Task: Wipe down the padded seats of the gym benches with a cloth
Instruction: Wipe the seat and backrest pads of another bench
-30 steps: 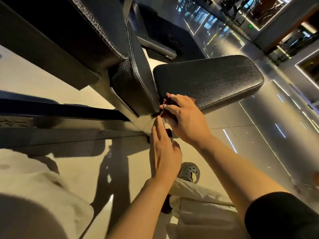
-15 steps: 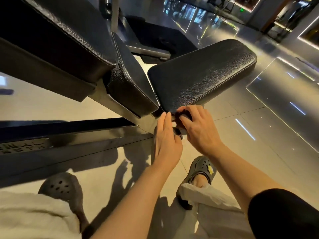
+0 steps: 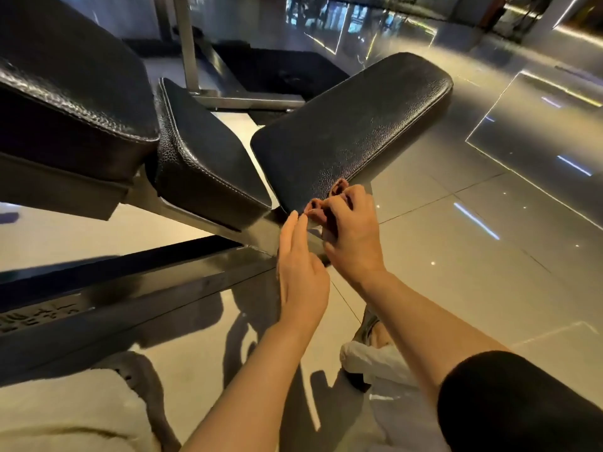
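Looking down from the head camera, I take the black padded seat [image 3: 352, 132] as my landmark: it angles up and away from me, its near narrow end just above my hands. My right hand [image 3: 352, 236] is at that near end, fingers curled in under the seat's lower edge; they seem to clench something small beneath the pad, but what it is I cannot tell, since the fingertips are blurred and partly hidden. My left hand [image 3: 301, 272] sits just left of the right one, below the seat's near end, fingers straight and together, released and holding nothing, their tips close to the steel frame [image 3: 208, 223] that carries the pads. Left of the seat, a smaller black pad [image 3: 202, 158] stands tilted beside it, and further left a large backrest pad [image 3: 71, 93] fills the corner. No cloth shows in either hand; a pale cloth-like bundle [image 3: 375, 360] lies on the glossy floor [image 3: 473, 256] below the seat, near my right forearm.
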Demonstrator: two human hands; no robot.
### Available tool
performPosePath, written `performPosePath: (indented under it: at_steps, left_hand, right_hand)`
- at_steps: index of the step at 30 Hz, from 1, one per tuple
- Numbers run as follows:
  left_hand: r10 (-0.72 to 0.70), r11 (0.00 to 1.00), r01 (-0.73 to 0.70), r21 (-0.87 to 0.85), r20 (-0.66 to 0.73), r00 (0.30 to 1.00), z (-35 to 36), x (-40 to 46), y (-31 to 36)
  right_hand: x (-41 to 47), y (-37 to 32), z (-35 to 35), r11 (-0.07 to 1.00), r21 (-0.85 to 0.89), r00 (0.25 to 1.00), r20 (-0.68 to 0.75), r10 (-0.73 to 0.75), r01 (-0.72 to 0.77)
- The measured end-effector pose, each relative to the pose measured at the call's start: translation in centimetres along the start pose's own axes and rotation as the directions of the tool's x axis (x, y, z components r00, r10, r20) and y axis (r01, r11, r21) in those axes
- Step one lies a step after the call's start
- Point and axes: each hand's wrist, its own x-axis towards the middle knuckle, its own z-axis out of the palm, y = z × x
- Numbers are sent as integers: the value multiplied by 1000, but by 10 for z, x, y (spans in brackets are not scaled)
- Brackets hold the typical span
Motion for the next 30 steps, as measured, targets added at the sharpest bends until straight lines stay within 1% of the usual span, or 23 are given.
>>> performPosePath:
  at_steps: [2, 3, 4, 6, 9, 11, 13, 14, 15, 18, 20, 21, 22, 25, 28, 30]
  left_hand:
    - [2, 1000, -4, -30, -60, 998, -2, -2, 2]
    - [-2, 998, -2, -60, -75, 997, -2, -4, 6]
    - [-16, 994, 8, -108, -65, 998, -2, -5, 13]
    - [-53, 970, 55, -235, 16, 998, -2, -9, 33]
    - [-52, 914, 98, -393, 125, 991, -7, -14, 71]
    - [-34, 886, 125, -446, 206, 978, -15, -21, 98]
    - [-6, 846, 162, -509, 295, 956, -25, -32, 121]
    - [19, 831, 167, -531, 328, 944, -30, -38, 132]
    - [50, 831, 157, -534, 353, 934, -36, -43, 143]
    - [124, 877, 87, -473, 397, 909, -49, -54, 166]
    - [155, 907, 42, -418, 425, 892, -54, -62, 178]
    - [179, 916, 13, -401, 438, 881, -56, -67, 183]
    - [200, 920, -8, -393, 449, 871, -57, -72, 189]
    - [263, 906, -59, -418, 451, 853, -62, -90, 202]
    - [372, 886, -180, -428, 423, 826, -61, -107, 212]
    - [439, 877, -265, -401, 441, 783, -63, -119, 224]
  right_hand:
    - [-3, -1, -15, 996, 80, 992, 119, -52, 42]
    - [-4, -3, -23, 990, 141, 991, 128, -40, 22]
    - [-5, -8, -32, 978, 208, 995, 99, 8, -29]
    - [-4, -21, -52, 922, 346, 985, 57, 163, -173]
    - [-6, -33, -86, 772, 529, 931, 121, 343, -353]
    - [-11, -39, -116, 642, 657, 907, 169, 385, -395]
    - [-20, -45, -150, 565, 719, 892, 173, 418, -404]
    - [-25, -48, -167, 543, 734, 888, 182, 421, -408]
    - [-30, -50, -184, 542, 731, 889, 195, 415, -413]
    - [-48, -63, -229, 615, 653, 893, 260, 366, -442]
    - [-64, -71, -253, 647, 595, 879, 296, 375, -476]
    - [-73, -73, -264, 675, 553, 872, 282, 400, -489]
    - [-80, -75, -274, 713, 496, 868, 237, 437, -495]
    - [-102, -82, -300, 802, 336, 855, 24, 517, -494]
    - [-120, -88, -321, 836, 243, 833, -149, 533, -492]
    - [-131, -96, -335, 853, 195, 822, -232, 520, -485]
